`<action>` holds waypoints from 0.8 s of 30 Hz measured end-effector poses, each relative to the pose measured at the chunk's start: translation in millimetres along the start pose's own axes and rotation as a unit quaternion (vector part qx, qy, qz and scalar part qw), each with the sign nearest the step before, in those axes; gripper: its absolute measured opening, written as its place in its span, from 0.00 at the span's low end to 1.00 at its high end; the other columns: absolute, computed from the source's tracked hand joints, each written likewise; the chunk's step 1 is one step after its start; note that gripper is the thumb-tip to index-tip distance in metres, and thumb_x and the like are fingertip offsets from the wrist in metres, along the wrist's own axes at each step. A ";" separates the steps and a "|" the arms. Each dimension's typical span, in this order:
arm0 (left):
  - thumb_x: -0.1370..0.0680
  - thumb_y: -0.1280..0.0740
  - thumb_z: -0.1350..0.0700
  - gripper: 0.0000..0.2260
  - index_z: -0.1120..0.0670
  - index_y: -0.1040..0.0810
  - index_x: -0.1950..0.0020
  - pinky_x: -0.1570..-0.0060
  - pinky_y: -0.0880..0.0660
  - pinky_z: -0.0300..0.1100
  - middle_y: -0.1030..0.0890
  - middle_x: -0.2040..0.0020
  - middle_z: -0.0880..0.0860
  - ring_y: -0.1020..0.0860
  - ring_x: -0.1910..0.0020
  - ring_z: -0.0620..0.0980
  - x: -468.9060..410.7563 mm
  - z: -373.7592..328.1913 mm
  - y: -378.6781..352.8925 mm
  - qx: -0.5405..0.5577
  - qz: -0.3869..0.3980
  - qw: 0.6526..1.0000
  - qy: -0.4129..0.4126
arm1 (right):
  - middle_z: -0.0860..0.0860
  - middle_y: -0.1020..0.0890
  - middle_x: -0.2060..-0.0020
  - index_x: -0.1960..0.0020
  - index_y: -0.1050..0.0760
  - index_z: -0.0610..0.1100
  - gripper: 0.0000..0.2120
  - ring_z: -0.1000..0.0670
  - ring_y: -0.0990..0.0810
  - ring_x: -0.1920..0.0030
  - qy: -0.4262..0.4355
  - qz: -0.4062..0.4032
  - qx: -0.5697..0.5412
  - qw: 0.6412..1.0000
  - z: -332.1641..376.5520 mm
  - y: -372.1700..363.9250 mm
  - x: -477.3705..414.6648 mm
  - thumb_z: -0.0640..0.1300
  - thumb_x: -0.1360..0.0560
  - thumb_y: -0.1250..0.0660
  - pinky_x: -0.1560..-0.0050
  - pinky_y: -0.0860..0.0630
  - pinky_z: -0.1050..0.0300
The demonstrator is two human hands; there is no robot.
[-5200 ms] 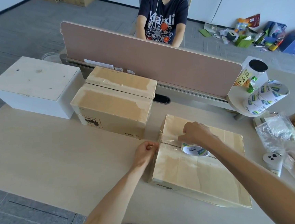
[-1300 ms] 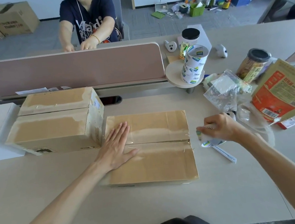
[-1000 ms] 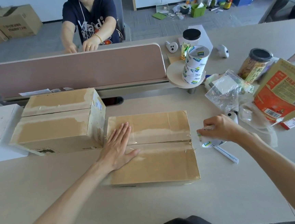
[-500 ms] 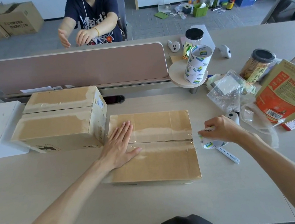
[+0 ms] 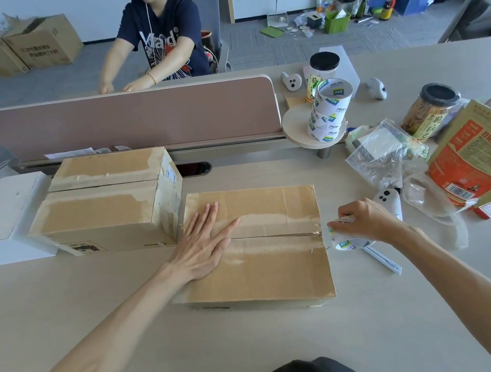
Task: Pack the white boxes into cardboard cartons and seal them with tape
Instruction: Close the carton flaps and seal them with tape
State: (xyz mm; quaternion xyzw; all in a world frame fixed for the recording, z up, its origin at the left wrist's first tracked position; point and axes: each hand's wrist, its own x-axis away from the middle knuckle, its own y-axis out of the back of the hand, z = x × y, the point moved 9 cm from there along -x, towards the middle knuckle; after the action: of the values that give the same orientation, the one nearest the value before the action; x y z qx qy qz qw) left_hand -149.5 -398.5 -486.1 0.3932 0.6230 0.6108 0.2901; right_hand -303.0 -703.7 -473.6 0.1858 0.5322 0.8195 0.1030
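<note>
A low cardboard carton (image 5: 274, 260) lies flat on the desk in front of me, its flaps closed along a centre seam with clear tape over it. My left hand (image 5: 202, 244) presses flat on the carton's left part, fingers straight. My right hand (image 5: 363, 223) grips a tape roll (image 5: 347, 242) just off the carton's right edge, level with the seam. A taller closed carton (image 5: 106, 204) stands to the left, touching the low one. A white box (image 5: 0, 213) sits at the far left.
A stack of tape rolls (image 5: 328, 113) stands on a round shelf behind. A white pen (image 5: 383, 260), plastic bags (image 5: 384, 156), a jar (image 5: 430, 110) and an orange packet (image 5: 473, 160) crowd the right side. A pink divider (image 5: 128, 119) crosses the desk; a person (image 5: 160, 42) sits beyond it.
Five seconds ago both hands were pulling tape at the carton's seam end. Since one second ago the hands have stayed in place; only the view shifted slightly.
</note>
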 end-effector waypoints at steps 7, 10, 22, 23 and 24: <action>0.17 0.60 0.46 0.23 0.42 0.62 0.22 0.24 0.62 0.49 0.65 0.22 0.51 0.66 0.23 0.49 -33.0 -72.3 -2.7 0.041 -0.002 0.999 -0.006 | 0.50 0.34 0.77 0.73 0.37 0.46 0.24 0.45 0.34 0.69 -0.011 0.002 0.019 1.000 -1.5 -2.0 2.3 0.58 0.30 0.30 0.68 0.32 0.55; 0.16 0.57 0.47 0.23 0.43 0.60 0.21 0.25 0.67 0.47 0.66 0.22 0.52 0.66 0.23 0.50 -63.5 -121.5 -4.8 0.057 0.004 0.998 -0.018 | 0.49 0.31 0.76 0.72 0.35 0.46 0.23 0.44 0.30 0.68 -0.013 0.004 0.022 1.000 -2.1 -1.1 4.8 0.59 0.30 0.31 0.65 0.29 0.55; 0.23 0.50 0.30 0.28 0.31 0.53 0.24 0.25 0.64 0.57 0.62 0.20 0.52 0.64 0.22 0.57 -87.4 -151.5 -9.1 0.058 -0.021 0.994 0.092 | 0.51 0.34 0.76 0.72 0.37 0.45 0.24 0.47 0.35 0.70 -0.014 0.011 -0.016 1.000 -14.9 -0.1 5.3 0.58 0.29 0.30 0.70 0.35 0.57; 0.23 0.50 0.29 0.28 0.31 0.53 0.25 0.25 0.64 0.57 0.62 0.20 0.51 0.63 0.22 0.57 -86.9 -151.6 -8.5 0.059 -0.023 0.993 0.095 | 0.51 0.34 0.76 0.72 0.37 0.45 0.24 0.47 0.34 0.70 -0.016 0.013 -0.020 1.000 -15.2 -0.4 5.4 0.57 0.28 0.30 0.69 0.35 0.57; 0.23 0.51 0.29 0.28 0.31 0.52 0.24 0.25 0.63 0.57 0.61 0.20 0.51 0.62 0.22 0.57 -86.2 -151.9 -7.8 0.060 -0.027 0.994 0.092 | 0.51 0.34 0.76 0.72 0.36 0.46 0.23 0.47 0.34 0.70 -0.015 0.014 -0.024 0.999 -15.5 -0.9 5.6 0.57 0.28 0.30 0.69 0.35 0.57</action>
State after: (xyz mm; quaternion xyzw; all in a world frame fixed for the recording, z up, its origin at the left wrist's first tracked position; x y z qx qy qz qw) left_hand -233.3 -551.8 -491.1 0.3347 0.6930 0.5980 0.2237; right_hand -314.6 -714.2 -479.0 0.2033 0.5078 0.8306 0.1044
